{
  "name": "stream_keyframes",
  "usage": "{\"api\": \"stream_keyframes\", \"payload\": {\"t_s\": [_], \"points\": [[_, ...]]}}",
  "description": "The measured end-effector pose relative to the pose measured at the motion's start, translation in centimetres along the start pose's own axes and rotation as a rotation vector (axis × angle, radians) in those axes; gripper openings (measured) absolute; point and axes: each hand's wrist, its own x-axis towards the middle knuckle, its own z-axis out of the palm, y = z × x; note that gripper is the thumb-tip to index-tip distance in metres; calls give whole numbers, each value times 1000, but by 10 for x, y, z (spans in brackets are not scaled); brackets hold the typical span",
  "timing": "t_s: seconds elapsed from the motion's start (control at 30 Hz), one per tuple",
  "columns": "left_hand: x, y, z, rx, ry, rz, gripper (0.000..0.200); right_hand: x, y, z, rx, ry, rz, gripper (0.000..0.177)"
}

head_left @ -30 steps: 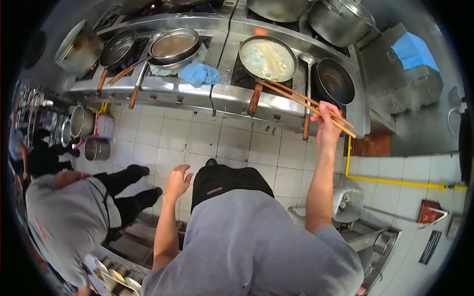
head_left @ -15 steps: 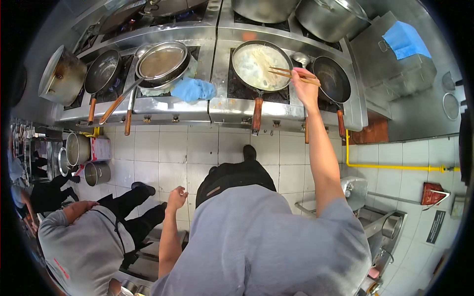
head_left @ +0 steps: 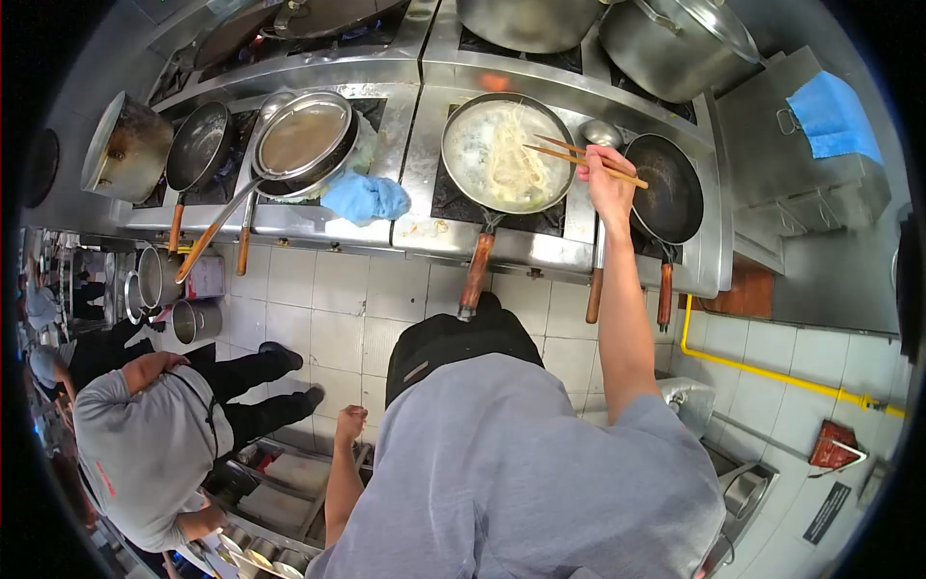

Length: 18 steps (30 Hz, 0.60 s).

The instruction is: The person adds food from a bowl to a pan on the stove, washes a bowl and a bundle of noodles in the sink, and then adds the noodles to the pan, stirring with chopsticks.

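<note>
My right hand [head_left: 610, 185] grips a pair of wooden chopsticks [head_left: 564, 152] above the right side of a frying pan [head_left: 446, 154]. Pale noodles [head_left: 514, 166] lie in cloudy, bubbling liquid there, and the chopstick tips are close to their edge. The pan's wooden handle [head_left: 475, 275] points toward me and is not held. Down at my side, away from the stove, my left hand [head_left: 352, 423] is loosely closed with nothing visible in it. Right of my right hand sits a dark frying pan [head_left: 667, 188], and a metal ladle [head_left: 600, 133] rests between the two pans.
On the left burners are a strainer [head_left: 304, 135] over a pan, a smaller pan [head_left: 199, 145] and a tall pot [head_left: 125, 150]. A blue cloth [head_left: 365, 197] lies on the stove front. Large pots [head_left: 675, 48] stand behind. Another person [head_left: 154, 434] stands at my left.
The noodles have shifted and gathered toward the middle and right of the pan. My right hand stays over the pan's right side. My left hand has closed more, and the view has tilted slightly.
</note>
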Motion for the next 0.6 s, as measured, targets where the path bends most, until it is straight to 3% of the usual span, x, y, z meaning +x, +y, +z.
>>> {"api": "stream_keyframes", "payload": {"t_s": [0.07,0.23,0.43,0.6], "points": [[-10,16,13,-38,13,14,25,8,23,-1,51,-108,13,16],[-19,62,40,-22,35,141,21,2,10,-10,53,-341,168,15],[-13,87,53,-37,-20,194,19,26,9,-21,97,-123,29,17],[-1,85,39,34,9,182,18,48,29,14,172,-32,-34,20]]}}
